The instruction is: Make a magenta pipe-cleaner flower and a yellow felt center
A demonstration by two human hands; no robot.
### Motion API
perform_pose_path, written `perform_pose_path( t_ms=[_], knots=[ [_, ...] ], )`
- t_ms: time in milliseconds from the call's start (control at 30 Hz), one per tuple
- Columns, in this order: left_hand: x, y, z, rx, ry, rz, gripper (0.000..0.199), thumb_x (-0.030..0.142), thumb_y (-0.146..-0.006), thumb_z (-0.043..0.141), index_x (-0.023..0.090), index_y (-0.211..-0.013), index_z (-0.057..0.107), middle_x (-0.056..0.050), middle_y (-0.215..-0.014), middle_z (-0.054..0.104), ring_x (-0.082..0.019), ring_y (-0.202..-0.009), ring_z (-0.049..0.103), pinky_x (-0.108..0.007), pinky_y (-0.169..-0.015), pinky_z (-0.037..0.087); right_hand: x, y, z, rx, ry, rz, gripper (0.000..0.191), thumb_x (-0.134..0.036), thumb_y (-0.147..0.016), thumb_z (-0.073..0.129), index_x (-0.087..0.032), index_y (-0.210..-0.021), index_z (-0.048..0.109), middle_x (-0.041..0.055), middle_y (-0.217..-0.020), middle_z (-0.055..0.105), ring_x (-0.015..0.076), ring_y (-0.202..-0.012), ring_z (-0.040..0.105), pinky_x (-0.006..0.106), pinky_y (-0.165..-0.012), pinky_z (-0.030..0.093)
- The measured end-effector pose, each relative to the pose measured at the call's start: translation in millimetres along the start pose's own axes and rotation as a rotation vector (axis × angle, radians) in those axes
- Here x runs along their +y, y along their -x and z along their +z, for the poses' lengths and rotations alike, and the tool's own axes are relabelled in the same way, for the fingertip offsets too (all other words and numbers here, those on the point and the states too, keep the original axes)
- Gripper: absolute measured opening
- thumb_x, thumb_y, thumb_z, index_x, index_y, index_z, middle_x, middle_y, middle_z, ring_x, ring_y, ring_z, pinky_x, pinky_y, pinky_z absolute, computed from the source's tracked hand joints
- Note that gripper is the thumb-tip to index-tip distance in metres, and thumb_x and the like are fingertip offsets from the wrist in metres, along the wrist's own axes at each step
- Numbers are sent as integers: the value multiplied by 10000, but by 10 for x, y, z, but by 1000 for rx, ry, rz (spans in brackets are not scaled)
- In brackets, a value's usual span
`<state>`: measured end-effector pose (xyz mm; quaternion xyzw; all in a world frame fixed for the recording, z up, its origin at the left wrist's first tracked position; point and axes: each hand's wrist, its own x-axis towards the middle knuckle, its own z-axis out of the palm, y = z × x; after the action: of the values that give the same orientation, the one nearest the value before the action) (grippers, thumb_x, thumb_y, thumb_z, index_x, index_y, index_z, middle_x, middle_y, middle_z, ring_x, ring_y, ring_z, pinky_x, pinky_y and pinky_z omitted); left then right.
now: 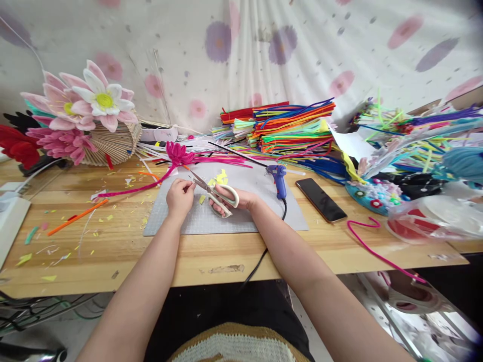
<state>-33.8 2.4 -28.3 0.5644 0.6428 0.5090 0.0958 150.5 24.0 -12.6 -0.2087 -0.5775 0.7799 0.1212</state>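
Observation:
My right hand (222, 200) is closed around the pale handles of a pair of scissors (215, 192), whose blades point up and left. The blade tips reach close to my left hand (181, 196). Its fingers are pinched together over the grey cutting mat (241, 223); what they hold is too small to make out. Just beyond lies a magenta pipe-cleaner flower (178, 154) with a long fuzzy stem running left. Small yellow scraps (221, 177) lie on the mat behind the scissors.
A blue glue gun (278, 182) rests on the mat's right side, its cord trailing to the front edge. Right of it lies a black phone (320, 200). Pipe-cleaner bundles (294, 125) are stacked behind. Finished flowers (86, 100) stand at left, near an orange pipe cleaner (77, 217).

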Motion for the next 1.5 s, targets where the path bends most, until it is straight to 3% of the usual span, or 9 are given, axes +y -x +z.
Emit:
perform_pose_path(
  t_ms=[200,400,567,700,800,900,1133,1400,1500],
  knots=[
    [56,-59,42,-6,561,-439,125,228,-608,607,166,-566,507,46,-539,450,-68,-453,335,-224,-453,272,13,-59,65,73,7,-87,502,-619,-799,410,-128,-793,514,-43,-477,456,63,-389,422,177,-367,359],
    [81,-36,17,-4,491,-433,159,233,-544,667,155,-544,529,56,-503,436,-54,-452,332,-207,-441,260,-58,-81,89,204,-21,-139,448,-575,-827,410,-143,-732,483,-73,-414,367,45,-338,334,156,-323,276],
    [51,-33,-29,-165,569,-417,155,284,-532,666,154,-562,587,29,-527,489,-58,-456,337,-208,-434,260,-131,-1,-15,361,-18,-276,443,-597,-821,390,-164,-772,474,-66,-473,372,47,-379,361,161,-367,291],
    [37,-52,-82,-234,642,-413,174,302,-520,680,152,-589,623,13,-553,518,-56,-466,351,-202,-430,261,-166,56,-137,691,200,-287,420,-597,-802,408,-180,-820,459,-36,-562,441,75,-460,419,200,-459,370],
    [41,-55,-95,-252,649,-414,180,297,-512,697,149,-597,641,4,-563,531,-57,-471,357,-200,-423,261,-194,121,-250,1088,588,-114,377,-552,-790,449,-183,-862,484,19,-699,538,130,-633,517,251,-606,419],
    [46,-58,-91,-265,662,-430,203,300,-510,711,144,-630,664,13,-543,513,-54,-472,358,-192,-418,259,-172,195,-378,1285,1010,82,315,-453,-761,513,-167,-890,538,89,-889,597,212,-867,548,317,-761,404],
    [30,-85,-72,-126,682,-522,243,314,-505,705,136,-663,656,31,-534,490,-52,-471,353,-190,-418,272,-39,214,-518,1267,1232,251,356,-253,-748,536,-95,-1065,497,166,-1035,603,263,-1003,525,338,-838,369],
    [-38,-78,-20,-101,560,-504,213,330,-535,694,159,-629,611,39,-541,502,-63,-457,360,-216,-451,291,-11,221,-525,1269,1240,231,297,-231,-752,542,-129,-1023,475,156,-1021,607,269,-1001,519,345,-825,372],
    [-43,-45,-50,-77,349,-421,183,343,-593,658,171,-632,607,23,-583,526,-89,-496,411,-239,-498,340,0,221,-525,1281,1221,211,279,-253,-763,537,-143,-1013,480,143,-1015,608,261,-1010,515,348,-832,369]
  ],
)
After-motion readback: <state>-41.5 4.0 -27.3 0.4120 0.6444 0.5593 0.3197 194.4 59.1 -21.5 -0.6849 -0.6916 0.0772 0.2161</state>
